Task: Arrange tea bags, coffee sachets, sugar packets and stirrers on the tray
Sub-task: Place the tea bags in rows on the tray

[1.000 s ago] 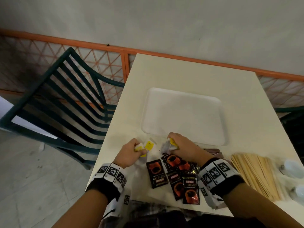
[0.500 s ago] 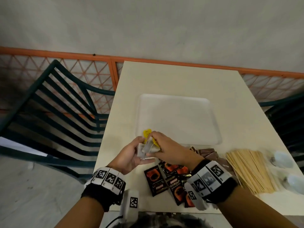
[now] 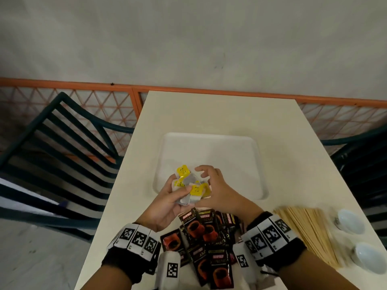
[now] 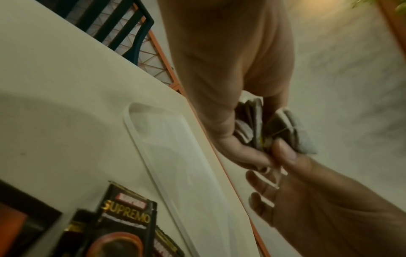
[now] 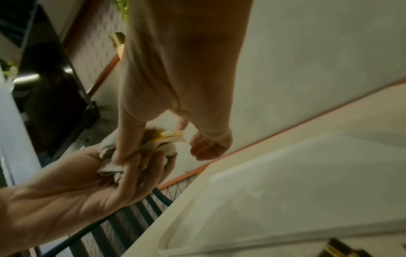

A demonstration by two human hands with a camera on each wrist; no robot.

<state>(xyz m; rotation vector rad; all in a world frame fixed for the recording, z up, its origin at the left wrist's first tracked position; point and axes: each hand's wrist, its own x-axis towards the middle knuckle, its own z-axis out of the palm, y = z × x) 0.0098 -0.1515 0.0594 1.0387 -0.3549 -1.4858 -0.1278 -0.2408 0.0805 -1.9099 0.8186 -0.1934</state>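
A bundle of tea bags point(image 3: 189, 186) with yellow tags hangs just above the near left edge of the white tray point(image 3: 230, 155). My left hand point(image 3: 171, 195) cups and grips the bundle from below. The thumb of my right hand point(image 3: 211, 181) presses on the bundle from the right, its other fingers curled above it. In the left wrist view the grey tea bags point(image 4: 252, 125) sit between both thumbs. The right wrist view shows the tea bags point(image 5: 158, 146) squeezed in the left palm. Black and red coffee sachets point(image 3: 201, 229) lie piled at the table's near edge. Wooden stirrers point(image 3: 307, 229) lie to their right.
Two small white cups point(image 3: 348, 220) stand at the table's right edge beside the stirrers. Dark green chairs point(image 3: 62, 155) flank the table on both sides. An orange lattice railing point(image 3: 209, 93) runs behind the table's far edge.
Each hand held tea bags low over the sachets a second ago. The hands came together and have carried the joined bundle up and forward to the tray's near left edge.
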